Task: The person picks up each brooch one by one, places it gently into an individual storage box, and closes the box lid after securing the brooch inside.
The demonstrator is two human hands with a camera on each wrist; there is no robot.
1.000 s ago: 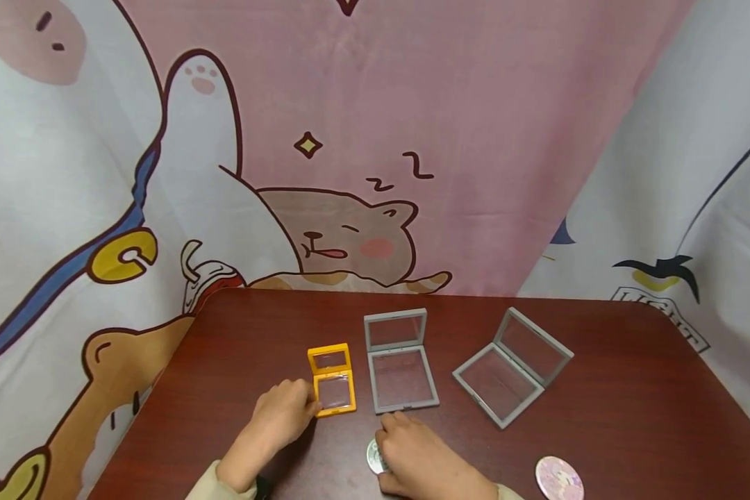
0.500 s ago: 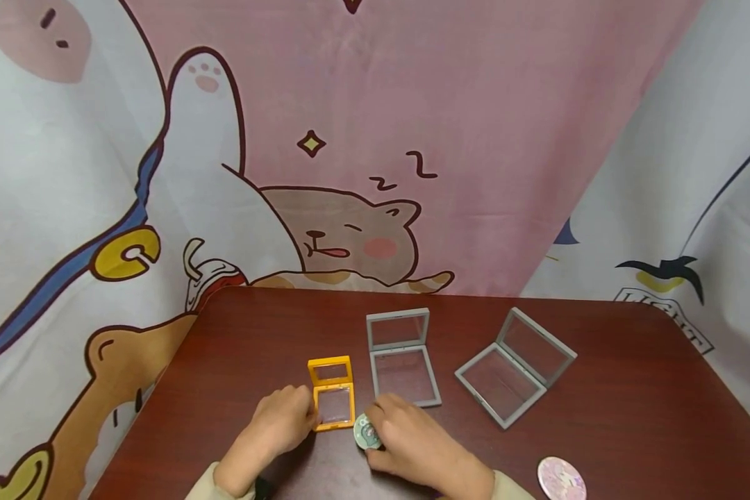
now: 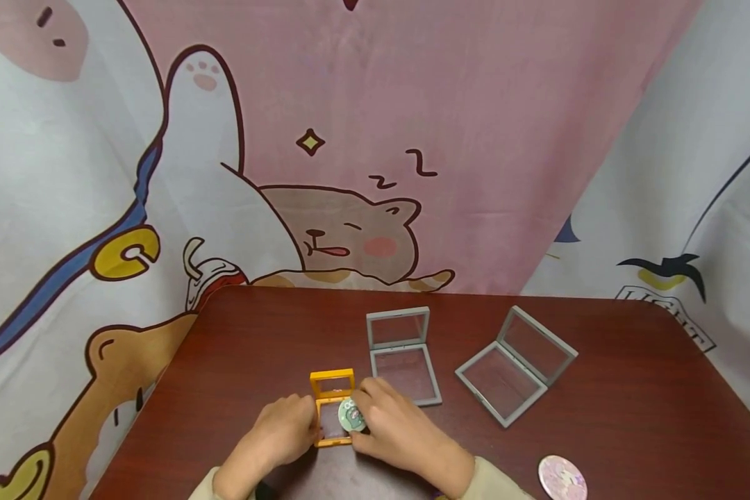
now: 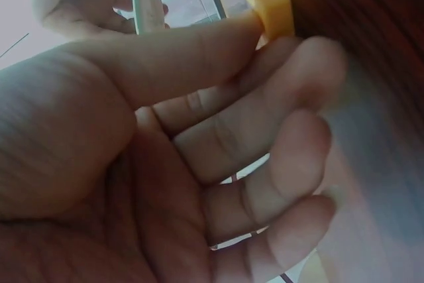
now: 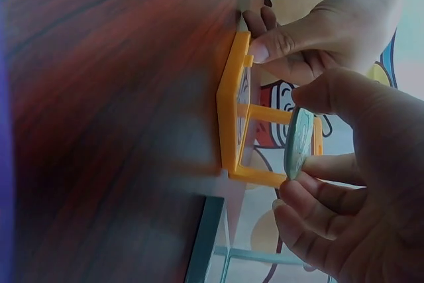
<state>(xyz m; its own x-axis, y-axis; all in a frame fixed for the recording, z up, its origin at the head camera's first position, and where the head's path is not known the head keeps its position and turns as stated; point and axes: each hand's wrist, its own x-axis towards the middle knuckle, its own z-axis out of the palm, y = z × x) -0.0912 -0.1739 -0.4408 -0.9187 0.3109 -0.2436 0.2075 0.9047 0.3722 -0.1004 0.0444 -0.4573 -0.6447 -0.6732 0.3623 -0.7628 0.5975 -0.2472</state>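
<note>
A small yellow hinged display case [image 3: 332, 373] stands unfolded on the table, with clear film in its frames. My left hand [image 3: 285, 429] pinches its left edge; in the left wrist view the thumb and forefinger meet at the yellow corner [image 4: 273, 6]. Between thumb and fingers of my right hand [image 3: 403, 434] is a round green badge [image 3: 350, 415] with a cartoon print. From the right wrist view, this badge [image 5: 299, 142] is held on edge above the lower frame of the yellow case [image 5: 228, 104], apart from its film.
Two larger grey hinged cases stand unfolded behind and to the right: one grey case [image 3: 434, 382] close to my right hand, another grey case [image 3: 506, 422] farther right. A round pink badge [image 3: 562, 478] lies at the front right of the brown table [image 3: 650, 396]. A cartoon cloth hangs behind.
My right hand has lifted the green badge and carried it left, over the yellow case. My left hand has drawn the yellow case slightly toward me. The grey cases and pink badge stay put.
</note>
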